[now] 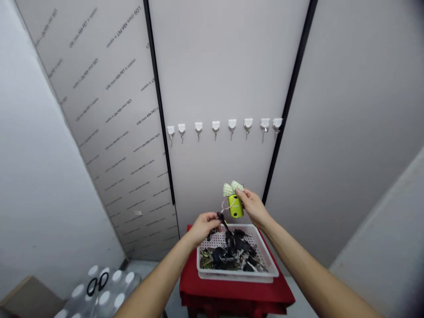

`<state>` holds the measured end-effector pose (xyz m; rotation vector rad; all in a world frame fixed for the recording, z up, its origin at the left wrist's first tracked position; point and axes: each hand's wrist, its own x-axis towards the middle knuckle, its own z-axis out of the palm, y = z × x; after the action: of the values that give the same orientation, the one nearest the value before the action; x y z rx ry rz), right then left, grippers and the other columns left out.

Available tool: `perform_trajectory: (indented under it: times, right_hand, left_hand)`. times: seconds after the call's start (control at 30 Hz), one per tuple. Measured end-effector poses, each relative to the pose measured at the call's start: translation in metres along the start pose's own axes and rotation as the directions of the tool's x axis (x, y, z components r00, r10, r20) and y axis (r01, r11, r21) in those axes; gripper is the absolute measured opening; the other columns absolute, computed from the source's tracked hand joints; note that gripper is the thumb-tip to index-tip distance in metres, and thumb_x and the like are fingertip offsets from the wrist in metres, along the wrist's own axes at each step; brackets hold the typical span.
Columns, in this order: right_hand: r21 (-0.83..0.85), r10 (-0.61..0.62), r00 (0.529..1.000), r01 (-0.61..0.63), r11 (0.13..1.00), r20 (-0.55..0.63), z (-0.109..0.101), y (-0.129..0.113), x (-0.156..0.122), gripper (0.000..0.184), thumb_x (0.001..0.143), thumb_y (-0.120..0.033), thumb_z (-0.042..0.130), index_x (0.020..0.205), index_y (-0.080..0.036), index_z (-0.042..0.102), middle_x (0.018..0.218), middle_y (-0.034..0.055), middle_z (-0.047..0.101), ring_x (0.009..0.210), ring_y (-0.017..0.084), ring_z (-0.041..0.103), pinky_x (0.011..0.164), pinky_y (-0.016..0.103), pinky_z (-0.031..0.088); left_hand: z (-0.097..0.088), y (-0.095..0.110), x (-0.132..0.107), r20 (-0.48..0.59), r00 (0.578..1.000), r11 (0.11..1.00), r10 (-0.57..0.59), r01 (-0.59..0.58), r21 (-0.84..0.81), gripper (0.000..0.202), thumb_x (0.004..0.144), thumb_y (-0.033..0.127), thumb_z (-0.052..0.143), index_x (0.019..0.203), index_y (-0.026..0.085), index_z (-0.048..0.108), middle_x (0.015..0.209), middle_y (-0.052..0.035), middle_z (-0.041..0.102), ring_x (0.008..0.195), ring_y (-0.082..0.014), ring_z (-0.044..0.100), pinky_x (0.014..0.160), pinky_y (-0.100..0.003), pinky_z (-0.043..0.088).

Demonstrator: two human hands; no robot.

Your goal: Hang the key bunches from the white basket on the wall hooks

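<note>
Hands: both engaged, near each other but apart, raised over the back of the basket. The left hand [202, 227] is pinched on a black key [221, 217]. The right hand [253, 206] is clamped on the upper right of a lime-green fob [236, 208], its fingertips against a green checked bow [228, 190]. A thin pink loop [225, 201] spans the gap between fob and key.

Basket: the white perforated basket [238, 274] stands on a surface [198, 289] covered in red cloth. It contains a heap of keys [220, 256], mostly black-headed, with brass-coloured pieces [206, 260] at the near left corner.

Surroundings: a row of eight white hooks [232, 125] is fixed across the pale wall panel [228, 66] beyond. At lower left, white-capped bottles [104, 298] stand grouped under a black handle [92, 287], next to a brown carton [31, 296]
</note>
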<state>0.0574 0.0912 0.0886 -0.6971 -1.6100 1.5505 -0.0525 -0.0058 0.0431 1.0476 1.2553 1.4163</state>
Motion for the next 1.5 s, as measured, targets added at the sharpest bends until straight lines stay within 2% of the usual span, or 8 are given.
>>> perform_trajectory:
  times: [0.27, 0.4, 0.6, 0.77, 0.9, 1.0, 1.27, 1.5]
  right_hand:
    - [-0.282, 0.038, 0.997, -0.016, 0.959, 0.071, -0.005, 0.021, -0.008, 0.031, 0.063, -0.041, 0.040, 0.071, -0.012, 0.048, 0.057, 0.0010, 0.052, 0.048, 0.009, 0.045, 0.045, 0.021, 0.036]
    - [-0.551, -0.217, 0.967, 0.256, 0.794, 0.136, 0.004, 0.023, -0.014, 0.039, 0.063, -0.032, 0.044, 0.097, -0.014, 0.043, 0.085, 0.0069, 0.053, 0.071, 0.014, 0.050, 0.064, 0.028, 0.039]
    - [-0.688, -0.581, 0.646, 0.700, 0.191, 0.495, 0.018, 0.006, -0.007, 0.032, 0.068, -0.026, 0.041, 0.100, -0.025, 0.045, 0.107, 0.0073, 0.040, 0.087, 0.015, 0.043, 0.074, 0.032, 0.034]
    - [-0.595, -0.513, 0.572, 0.791, 0.139, 0.640, 0.039, -0.015, 0.001, 0.025, 0.067, -0.022, 0.042, 0.090, -0.024, 0.053, 0.093, 0.0065, 0.048, 0.078, 0.014, 0.045, 0.066, 0.028, 0.036]
    - [-0.500, -0.511, 0.701, 0.713, 0.491, 0.498, 0.064, -0.033, 0.013, 0.020, 0.069, -0.023, 0.036, 0.073, -0.017, 0.055, 0.069, 0.0025, 0.052, 0.063, 0.010, 0.046, 0.056, 0.021, 0.036]
    - [-0.525, -0.437, 0.859, 0.510, 0.682, 0.267, 0.088, -0.046, 0.029, 0.026, 0.068, -0.030, 0.035, 0.059, -0.013, 0.052, 0.047, -0.0017, 0.043, 0.044, 0.007, 0.039, 0.041, 0.018, 0.030]
    - [-0.798, -0.528, 0.804, 0.496, 0.342, 0.273, 0.150, -0.073, 0.066, 0.027, 0.070, -0.028, 0.032, 0.066, -0.016, 0.056, 0.066, 0.0048, 0.056, 0.059, 0.011, 0.047, 0.051, 0.020, 0.029]
    - [-0.835, -0.520, 0.807, 0.472, 0.282, 0.281, 0.180, -0.093, 0.096, 0.032, 0.072, -0.028, 0.027, 0.076, -0.018, 0.057, 0.068, 0.0052, 0.057, 0.059, 0.012, 0.048, 0.049, 0.020, 0.027]
  left_hand:
    - [-0.007, 0.031, 0.002, -0.021, 1.000, 0.971, -0.014, 0.008, -0.237, 0.021, 0.052, 0.030, 0.056, 0.054, 0.012, 0.045, 0.043, 0.0051, 0.043, 0.038, -0.0027, 0.037, 0.041, -0.016, 0.026]
    - [-0.001, 0.041, 0.004, -0.084, 0.996, 0.954, 0.009, -0.034, -0.297, 0.021, 0.050, 0.029, 0.057, 0.057, 0.011, 0.049, 0.047, 0.0037, 0.047, 0.041, -0.0032, 0.039, 0.043, -0.017, 0.028]
    - [-0.005, 0.048, 0.010, -0.221, 0.975, 0.928, 0.010, -0.092, -0.362, 0.017, 0.050, 0.027, 0.056, 0.054, 0.011, 0.050, 0.045, 0.0035, 0.047, 0.041, -0.0042, 0.040, 0.044, -0.018, 0.030]
    - [-0.025, 0.054, 0.006, -0.231, 0.973, 0.950, -0.011, -0.062, -0.306, 0.013, 0.052, 0.023, 0.053, 0.055, 0.011, 0.052, 0.044, 0.0029, 0.048, 0.040, -0.0050, 0.041, 0.043, -0.018, 0.029]
    - [-0.041, 0.068, -0.003, -0.250, 0.968, 0.998, 0.018, -0.031, -0.048, 0.013, 0.056, 0.024, 0.050, 0.053, 0.011, 0.051, 0.045, 0.0010, 0.049, 0.041, -0.0062, 0.042, 0.044, -0.019, 0.031]
    - [-0.049, 0.087, -0.003, -0.428, 0.854, 0.952, 0.295, -0.226, 0.206, 0.010, 0.058, 0.020, 0.049, 0.062, 0.012, 0.053, 0.058, -0.0012, 0.056, 0.055, -0.0077, 0.048, 0.056, -0.019, 0.036]
    - [-0.091, 0.146, 0.031, -0.625, 0.612, 0.861, 0.485, -0.207, 0.466, 0.016, 0.053, 0.021, 0.054, 0.066, 0.012, 0.055, 0.065, -0.0044, 0.058, 0.060, -0.0111, 0.050, 0.058, -0.022, 0.038]
    - [-0.119, 0.171, 0.052, -0.673, 0.604, 0.893, 0.427, -0.398, 0.208, 0.014, 0.053, 0.018, 0.051, 0.066, 0.012, 0.055, 0.057, 0.0000, 0.054, 0.049, -0.0062, 0.046, 0.050, -0.019, 0.037]
